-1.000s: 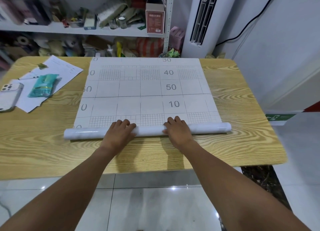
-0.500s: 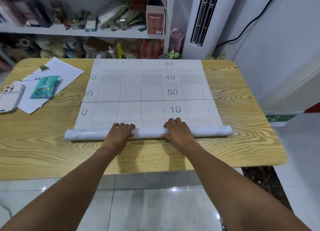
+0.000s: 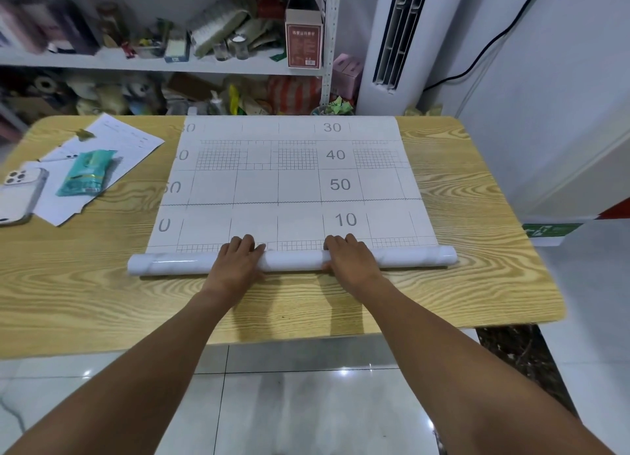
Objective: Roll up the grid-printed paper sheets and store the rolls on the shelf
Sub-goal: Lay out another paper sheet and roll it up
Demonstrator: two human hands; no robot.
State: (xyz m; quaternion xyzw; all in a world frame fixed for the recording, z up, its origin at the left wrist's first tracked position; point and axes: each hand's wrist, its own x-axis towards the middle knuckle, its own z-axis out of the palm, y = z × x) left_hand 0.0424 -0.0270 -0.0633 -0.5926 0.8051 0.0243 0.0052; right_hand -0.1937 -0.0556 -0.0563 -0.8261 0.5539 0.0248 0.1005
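Head view, rolling step in progress.

- Grid-printed paper sheet point(image 3: 289, 182) lies flat on the tabletop point(image 3: 477, 284). Its near edge is wound into a roll point(image 3: 293, 261) that runs left to right close to the near side of the tabletop. Most of the sheet is unrolled, out to the "30" row at the far edge.
- Left hand point(image 3: 238, 260) and right hand point(image 3: 351, 258) sit on the middle of the roll, somewhat apart. The fingers point(image 3: 341, 241) curve over the top of the roll and hold it, tips at the far side against the flat sheet.
- Both ends of the roll are unsupported.

Risks, judged from this state:
- Uneven push between the hands would make the roll telescope or run skew, so one end drifts ahead.
- A loose hold would let the glossy wrap spring open.
- Phone point(image 3: 20, 195), teal packet point(image 3: 87, 173) and loose papers point(image 3: 136, 144) lie well left of the sheet. Snagging looks unlikely.
- The shelf point(image 3: 136, 62) beyond is crowded, so a stored roll could dislodge items.
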